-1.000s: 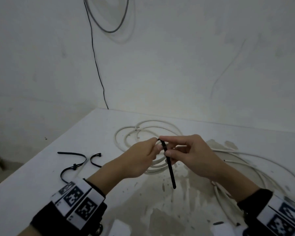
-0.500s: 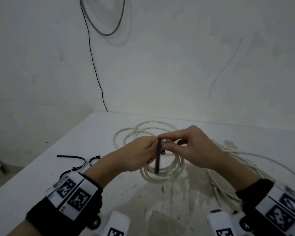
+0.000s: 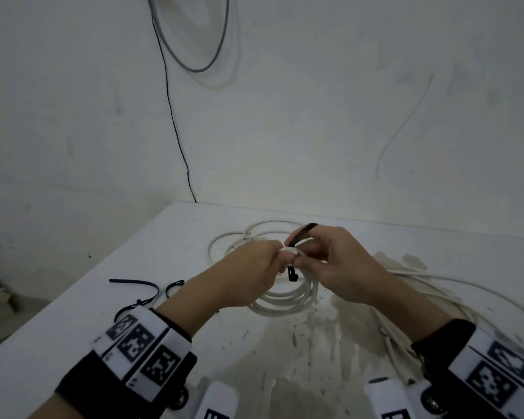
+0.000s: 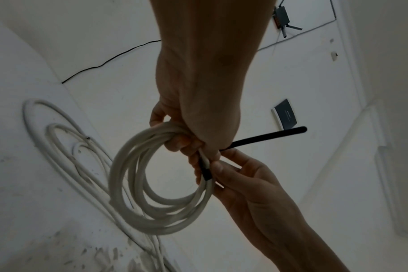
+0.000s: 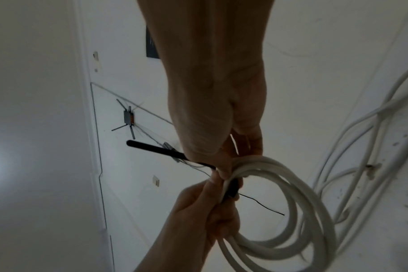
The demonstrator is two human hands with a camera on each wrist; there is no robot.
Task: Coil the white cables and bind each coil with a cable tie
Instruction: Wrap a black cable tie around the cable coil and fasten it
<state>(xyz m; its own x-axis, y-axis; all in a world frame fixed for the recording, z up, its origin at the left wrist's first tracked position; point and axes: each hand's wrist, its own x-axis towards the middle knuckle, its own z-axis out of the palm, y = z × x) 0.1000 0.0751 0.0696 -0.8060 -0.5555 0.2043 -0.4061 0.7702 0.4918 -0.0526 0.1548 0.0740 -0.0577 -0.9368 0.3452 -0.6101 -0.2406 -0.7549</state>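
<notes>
A small coil of white cable (image 3: pixel 288 300) hangs above the white table (image 3: pixel 73 322); the left wrist view shows its loops (image 4: pixel 156 206). My left hand (image 3: pixel 280 261) grips the top of the coil. A black cable tie (image 3: pixel 301 235) is wrapped over the bundle there: its tail sticks up and away, its head (image 3: pixel 291 275) hangs below my fingers. My right hand (image 3: pixel 300 257) pinches the tie against the coil. In the wrist views the tie tail (image 4: pixel 268 137) (image 5: pixel 156 148) points sideways, and a black band (image 4: pixel 206 174) crosses the cable.
Two spare black cable ties (image 3: pixel 146 290) lie on the table at the left. Loose white cable loops (image 3: pixel 239 237) lie behind the hands, and more white cable (image 3: pixel 436 282) trails off to the right. A wall rises just behind the table.
The tie's tail hung down in front of the coil; now it has swung up over the bundle and points away. Both hands stayed together at the coil's top.
</notes>
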